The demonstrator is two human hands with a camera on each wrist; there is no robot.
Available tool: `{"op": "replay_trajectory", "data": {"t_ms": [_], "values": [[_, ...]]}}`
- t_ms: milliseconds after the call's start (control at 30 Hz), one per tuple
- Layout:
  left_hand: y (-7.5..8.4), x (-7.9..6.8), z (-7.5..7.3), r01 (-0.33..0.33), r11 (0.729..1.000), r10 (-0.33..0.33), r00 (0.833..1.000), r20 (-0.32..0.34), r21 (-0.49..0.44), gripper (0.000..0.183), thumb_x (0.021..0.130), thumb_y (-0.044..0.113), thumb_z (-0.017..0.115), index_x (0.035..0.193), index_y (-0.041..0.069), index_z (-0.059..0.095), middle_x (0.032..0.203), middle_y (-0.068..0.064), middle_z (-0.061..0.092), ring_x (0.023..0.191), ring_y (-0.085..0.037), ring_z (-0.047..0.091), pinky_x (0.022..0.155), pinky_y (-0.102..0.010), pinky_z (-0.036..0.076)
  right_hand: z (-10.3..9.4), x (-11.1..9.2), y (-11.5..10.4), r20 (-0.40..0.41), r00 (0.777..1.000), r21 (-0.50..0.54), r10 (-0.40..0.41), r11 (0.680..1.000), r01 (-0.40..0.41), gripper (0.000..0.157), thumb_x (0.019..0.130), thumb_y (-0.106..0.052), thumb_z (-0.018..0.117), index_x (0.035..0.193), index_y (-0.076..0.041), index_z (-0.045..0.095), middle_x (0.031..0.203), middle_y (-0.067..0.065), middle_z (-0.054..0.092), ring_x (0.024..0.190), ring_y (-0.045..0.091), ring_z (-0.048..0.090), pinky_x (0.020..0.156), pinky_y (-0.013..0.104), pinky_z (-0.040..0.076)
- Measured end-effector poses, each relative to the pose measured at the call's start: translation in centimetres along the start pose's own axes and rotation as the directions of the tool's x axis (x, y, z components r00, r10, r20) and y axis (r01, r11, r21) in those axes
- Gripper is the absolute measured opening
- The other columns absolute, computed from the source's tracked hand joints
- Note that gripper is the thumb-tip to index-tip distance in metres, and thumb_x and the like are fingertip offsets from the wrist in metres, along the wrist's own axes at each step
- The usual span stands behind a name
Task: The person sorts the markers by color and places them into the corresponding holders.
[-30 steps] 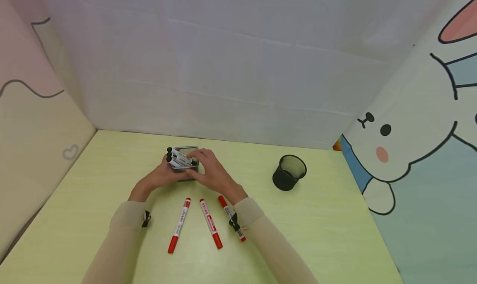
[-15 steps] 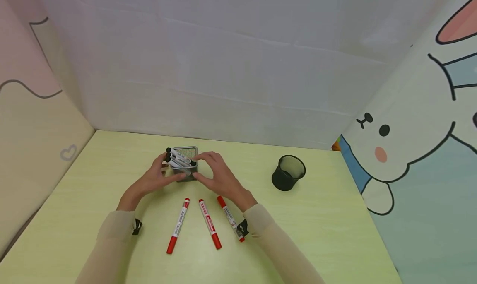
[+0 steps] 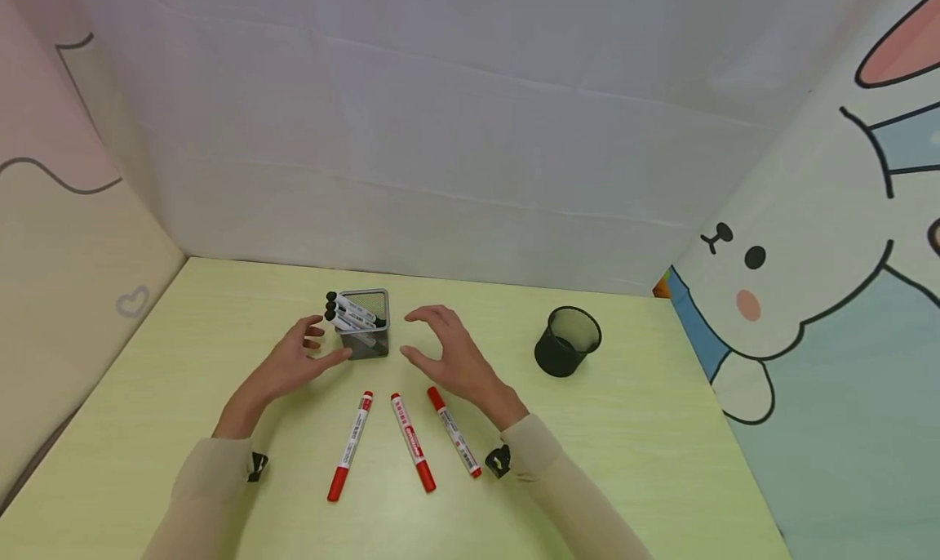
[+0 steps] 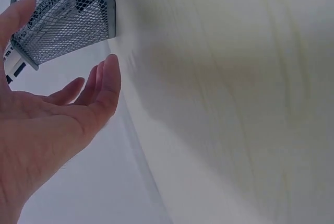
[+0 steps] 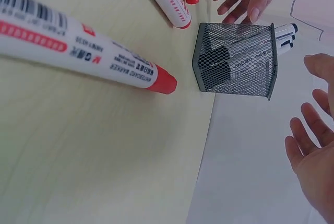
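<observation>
A square metal mesh pen holder (image 3: 365,345) stands at the back left of the table. Several black-capped whiteboard markers (image 3: 354,311) lean in it, their caps past its left rim. To its left is my left hand (image 3: 292,360), fingers relaxed and apart, the thumb near the holder's front corner. My right hand (image 3: 458,360) hovers to the right of the holder with a gap between, thumb and fingers spread and holding nothing. In the right wrist view the mesh holder (image 5: 235,59) sits between both hands. Three red-capped markers lie in front: left (image 3: 350,446), middle (image 3: 414,442) and right (image 3: 454,431).
A round black mesh pen cup (image 3: 561,352) stands to the right on the pale yellow table (image 3: 624,462). A white sheet (image 3: 441,135) rises behind the table's back edge. Printed panels, one with a cartoon rabbit (image 3: 815,274), flank both sides.
Both hands have drawn away from the mesh holder, the left to the left and the right to the right. The holder and its markers stay put. The right red marker is now fully uncovered.
</observation>
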State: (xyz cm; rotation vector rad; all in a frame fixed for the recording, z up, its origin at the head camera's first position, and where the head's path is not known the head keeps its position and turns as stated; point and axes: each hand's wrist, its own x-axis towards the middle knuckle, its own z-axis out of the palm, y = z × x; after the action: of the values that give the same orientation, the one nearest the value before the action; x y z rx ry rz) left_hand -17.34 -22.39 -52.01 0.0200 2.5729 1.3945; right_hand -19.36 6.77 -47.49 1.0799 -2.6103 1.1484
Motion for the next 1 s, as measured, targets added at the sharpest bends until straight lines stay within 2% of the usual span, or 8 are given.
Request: {"op": "replay_trajectory", "data": {"t_ms": [233, 433, 567, 767, 1000], "values": [[0.0, -1.3, 0.0, 0.034, 0.999, -0.034, 0.999, 0.014, 0.032, 0.093, 0.094, 0.05, 0.071, 0.155, -0.006, 0.027, 0.145, -0.029, 0.047, 0.127, -0.044, 0.051, 0.097, -0.054, 0.05, -0.9, -0.9, 0.3, -0.026, 0.999, -0.008, 0.04, 0.999, -0.04, 0.045, 0.097, -0.022, 0.074, 0.136, -0.008, 0.058, 0.138, 0.005, 0.055, 0.133, 0.022, 0.048, 0.111, 0.044, 0.042], [0.1, -2.3, 0.3, 0.052, 0.997, -0.051, 0.999, -0.008, 0.055, 0.077, 0.095, 0.047, 0.072, 0.143, -0.005, 0.044, 0.133, -0.027, 0.056, 0.117, -0.041, 0.057, 0.088, -0.046, 0.054, -1.9, -1.8, 0.7, -0.058, 0.997, -0.014, 0.043, 0.999, -0.044, 0.046, 0.095, -0.022, 0.076, 0.136, -0.01, 0.058, 0.136, 0.005, 0.056, 0.131, 0.021, 0.049, 0.111, 0.045, 0.042], [0.1, -2.9, 0.5, 0.054, 0.996, -0.052, 0.998, -0.028, 0.073, 0.063, 0.097, 0.039, 0.071, 0.136, -0.006, 0.051, 0.125, -0.025, 0.06, 0.111, -0.039, 0.059, 0.082, -0.041, 0.055, -2.7, -2.3, 0.9, -0.075, 0.996, -0.009, 0.056, 0.998, -0.057, 0.047, 0.095, -0.022, 0.076, 0.137, -0.008, 0.058, 0.136, 0.005, 0.056, 0.131, 0.021, 0.049, 0.111, 0.045, 0.042], [0.3, -3.6, 1.0, 0.036, 0.997, -0.032, 0.998, -0.056, 0.066, 0.046, 0.101, 0.028, 0.067, 0.13, -0.007, 0.056, 0.117, -0.023, 0.065, 0.106, -0.038, 0.062, 0.076, -0.038, 0.055, -3.8, -2.9, 1.3, -0.118, 0.992, -0.033, 0.049, 0.998, -0.053, 0.049, 0.094, -0.022, 0.077, 0.137, -0.009, 0.057, 0.135, 0.005, 0.057, 0.13, 0.021, 0.05, 0.11, 0.046, 0.043], [1.4, -4.3, 1.7, 0.048, 0.997, -0.045, 0.998, -0.053, 0.061, 0.041, 0.102, 0.024, 0.065, 0.127, -0.007, 0.057, 0.111, -0.02, 0.067, 0.099, -0.032, 0.063, 0.072, -0.035, 0.053, -5.1, -4.0, 2.0, -0.169, 0.984, -0.052, 0.06, 0.996, -0.069, 0.051, 0.093, -0.022, 0.079, 0.137, -0.009, 0.058, 0.136, 0.007, 0.057, 0.129, 0.023, 0.051, 0.108, 0.048, 0.044]]}}
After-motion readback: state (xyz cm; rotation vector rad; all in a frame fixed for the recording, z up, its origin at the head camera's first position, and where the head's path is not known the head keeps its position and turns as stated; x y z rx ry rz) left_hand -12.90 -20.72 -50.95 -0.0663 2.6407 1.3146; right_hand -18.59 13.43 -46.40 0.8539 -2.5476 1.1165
